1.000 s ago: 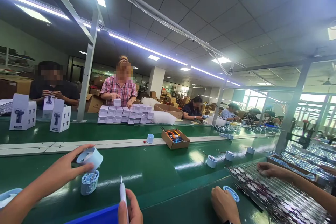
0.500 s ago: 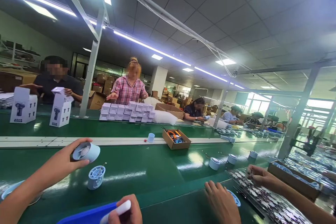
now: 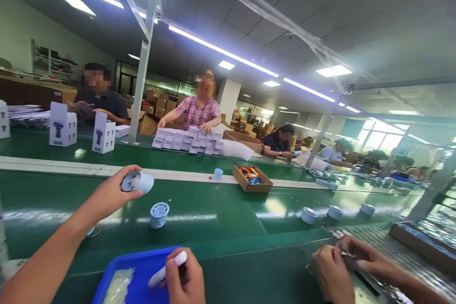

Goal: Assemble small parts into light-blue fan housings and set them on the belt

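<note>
The green worktop (image 3: 221,218) runs across your station, with a blue tray (image 3: 142,266) at its near edge, apparently holding small clear parts. Your left hand (image 3: 110,194) is raised above the worktop, fingers wrapped around a pale blue round housing (image 3: 138,181) tilted on its side. A second blue housing (image 3: 158,214) stands upright on the worktop just right of it, apart from both hands. Your right hand (image 3: 187,280) is closed on a white pen-shaped tool (image 3: 167,269) over the tray. A co-worker's hands (image 3: 342,261) pinch something small at the right.
</note>
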